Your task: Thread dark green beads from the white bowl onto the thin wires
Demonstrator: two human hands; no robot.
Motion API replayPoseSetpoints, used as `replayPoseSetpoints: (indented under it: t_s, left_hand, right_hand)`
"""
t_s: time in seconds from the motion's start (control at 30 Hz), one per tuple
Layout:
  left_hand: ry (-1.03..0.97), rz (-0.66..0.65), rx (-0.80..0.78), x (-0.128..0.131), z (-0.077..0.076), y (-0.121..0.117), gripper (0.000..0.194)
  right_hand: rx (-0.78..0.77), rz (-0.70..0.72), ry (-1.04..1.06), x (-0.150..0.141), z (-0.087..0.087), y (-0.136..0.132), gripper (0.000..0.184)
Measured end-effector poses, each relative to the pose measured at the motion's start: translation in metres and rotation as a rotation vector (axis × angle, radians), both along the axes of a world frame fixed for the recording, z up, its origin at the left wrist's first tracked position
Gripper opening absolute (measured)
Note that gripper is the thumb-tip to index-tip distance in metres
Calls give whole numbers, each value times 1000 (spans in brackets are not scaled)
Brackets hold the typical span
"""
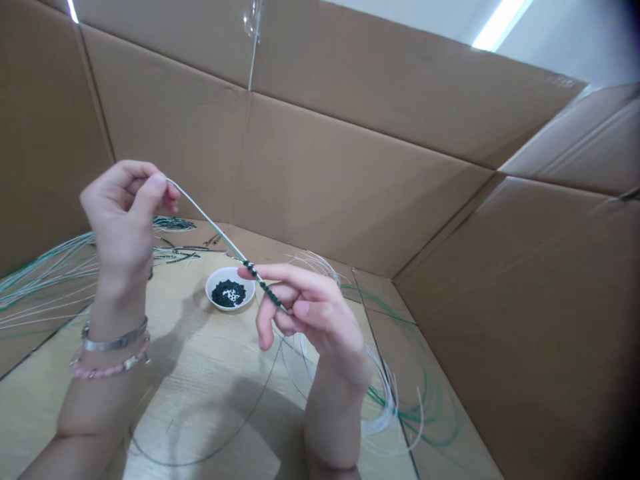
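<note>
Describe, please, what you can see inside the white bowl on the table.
The white bowl holds small dark beads, with white patches showing among them; whether those are bare bowl is unclear. Anything beneath the beads is covered.

A single camera on the person's head is looking forward and down, with the left hand (123,207) and the right hand (320,313) filling the near middle. It is taking in the tabletop (200,363) beneath them, facing a cardboard wall (340,193) beyond, and catching a ceiling light (501,25) at upper right.
</note>
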State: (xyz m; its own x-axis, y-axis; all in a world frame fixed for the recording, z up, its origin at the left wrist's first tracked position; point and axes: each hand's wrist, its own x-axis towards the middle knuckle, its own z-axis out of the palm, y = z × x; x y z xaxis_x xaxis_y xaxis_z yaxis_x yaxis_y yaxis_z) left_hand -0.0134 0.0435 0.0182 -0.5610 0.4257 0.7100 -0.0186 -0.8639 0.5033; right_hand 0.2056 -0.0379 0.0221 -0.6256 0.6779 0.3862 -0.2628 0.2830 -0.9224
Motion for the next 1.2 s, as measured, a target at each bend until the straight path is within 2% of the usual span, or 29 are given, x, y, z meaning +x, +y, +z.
replayPoseSetpoints:
  t_s: [0.27, 0.77, 1.03, 1.2]
  left_hand:
    - [6, 10, -33, 2, 2, -4, 7]
    - [17, 25, -60, 4, 3, -7, 10]
    - [2, 20, -40, 3, 2, -5, 9]
    - [9, 24, -47, 3, 3, -6, 11]
  right_hand:
    - [1, -3, -13, 0, -2, 1, 50]
    - [29, -22, 69, -6, -6, 1, 27]
    - [24, -93, 21, -8, -3, -1, 23]
    - [28, -88, 32, -9, -2, -1, 22]
